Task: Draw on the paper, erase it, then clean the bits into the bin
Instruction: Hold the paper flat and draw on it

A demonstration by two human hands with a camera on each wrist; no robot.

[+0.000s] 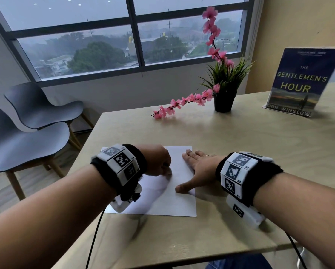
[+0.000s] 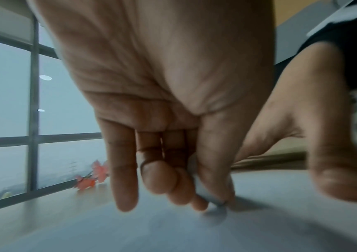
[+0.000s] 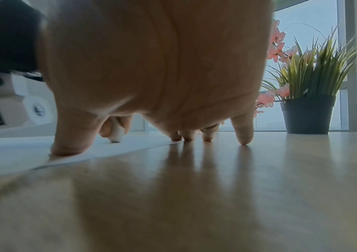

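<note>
A white sheet of paper point(image 1: 174, 199) lies flat near the table's front edge. My left hand point(image 1: 159, 162) is over the paper's left half, and its thumb and fingers pinch a white eraser point(image 2: 205, 191) whose lower end touches the paper point(image 2: 173, 230). The same eraser point(image 3: 116, 133) shows past my right thumb in the right wrist view. My right hand point(image 1: 197, 167) lies spread and flat on the paper's right edge point(image 3: 22, 156), thumb on the sheet and fingertips point(image 3: 244, 138) on the table. No pencil marks are readable on the sheet.
On the wooden table point(image 1: 240, 133) stand a black pot of grass and pink flowers point(image 1: 224, 100) at the back, with a flower sprig point(image 1: 180, 105) lying leftwards, and an upright book point(image 1: 300, 82) at the far right. Two grey chairs point(image 1: 32, 129) stand to the left.
</note>
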